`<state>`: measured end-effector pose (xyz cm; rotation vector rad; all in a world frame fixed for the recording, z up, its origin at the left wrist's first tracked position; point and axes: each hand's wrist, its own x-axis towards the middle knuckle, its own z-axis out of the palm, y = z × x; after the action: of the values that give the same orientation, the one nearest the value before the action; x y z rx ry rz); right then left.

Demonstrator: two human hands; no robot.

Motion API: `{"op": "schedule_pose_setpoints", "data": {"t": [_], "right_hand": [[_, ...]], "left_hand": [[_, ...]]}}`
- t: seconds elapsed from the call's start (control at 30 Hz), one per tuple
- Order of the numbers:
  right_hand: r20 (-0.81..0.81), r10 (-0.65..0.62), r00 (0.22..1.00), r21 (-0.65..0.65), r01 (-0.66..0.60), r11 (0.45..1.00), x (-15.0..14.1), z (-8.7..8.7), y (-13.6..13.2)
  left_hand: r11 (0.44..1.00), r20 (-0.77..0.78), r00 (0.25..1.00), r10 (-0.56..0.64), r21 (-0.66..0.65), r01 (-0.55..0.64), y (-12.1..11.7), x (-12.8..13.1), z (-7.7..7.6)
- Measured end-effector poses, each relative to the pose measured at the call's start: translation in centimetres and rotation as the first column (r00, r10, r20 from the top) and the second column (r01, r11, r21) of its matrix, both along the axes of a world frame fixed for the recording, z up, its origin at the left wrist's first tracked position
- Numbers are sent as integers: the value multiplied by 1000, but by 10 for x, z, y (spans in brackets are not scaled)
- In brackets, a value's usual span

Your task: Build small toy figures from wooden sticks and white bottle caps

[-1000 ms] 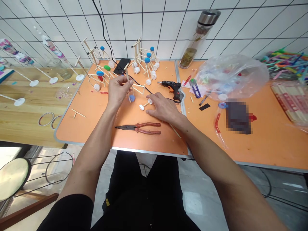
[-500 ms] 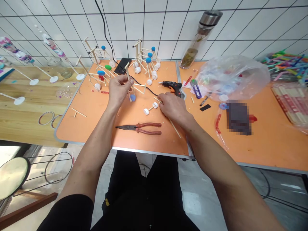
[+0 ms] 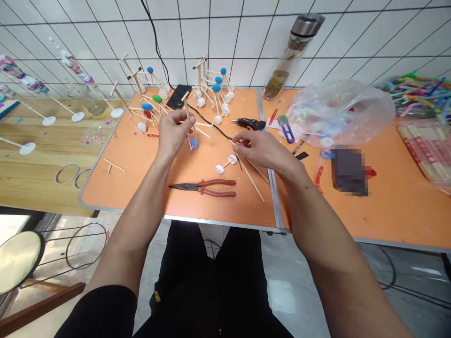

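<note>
My left hand [image 3: 175, 131] is closed on a small frame of wooden sticks [image 3: 203, 128], with a blue ball [image 3: 193, 143] at its lower part. My right hand [image 3: 254, 146] pinches a thin wooden stick [image 3: 254, 184] close to its upper end. Another wooden stick [image 3: 260, 172] shows beside it, partly hidden under the hand. Left of those fingers lies a short axle with two white wheels [image 3: 226, 164]. Nearer to me, long-nose pliers [image 3: 202, 187] with red handles rest on the orange table [image 3: 141, 192].
Stick models with blue balls and white wheels [image 3: 217, 88] stand at the back, near a black phone [image 3: 178, 96]. A glue gun [image 3: 248, 124], purple thread snips [image 3: 286, 129], a glass bottle [image 3: 282, 70] and a plastic bag [image 3: 338, 112] are to the right.
My right hand has risen slightly and moved right, its fingers now pinching a stick. The wheeled axle has shifted a little right and nearer. My left hand has hardly moved.
</note>
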<state>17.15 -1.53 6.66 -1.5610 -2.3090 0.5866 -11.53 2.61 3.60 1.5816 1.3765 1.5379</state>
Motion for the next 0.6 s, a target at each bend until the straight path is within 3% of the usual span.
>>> {"op": "schedule_pose_setpoints", "data": {"t": [0.2,0.33,0.47,0.6], "right_hand": [[166,-232,959,98,218,971,17,0,9],[277,-186,943,35,184,982,17,1,9],[271,-176,946,141,142,980,12,7,0],[324,-124,938,103,95,990,11,9,-7]], "left_hand": [[1000,8,1000,-17,-9,17,-1,0,0],[1000,21,1000,-11,-11,11,-1,0,0],[1000,36,999,5,-21,-4,-2,1,1],[1000,24,1000,6,-24,-6,-2,0,1]]}}
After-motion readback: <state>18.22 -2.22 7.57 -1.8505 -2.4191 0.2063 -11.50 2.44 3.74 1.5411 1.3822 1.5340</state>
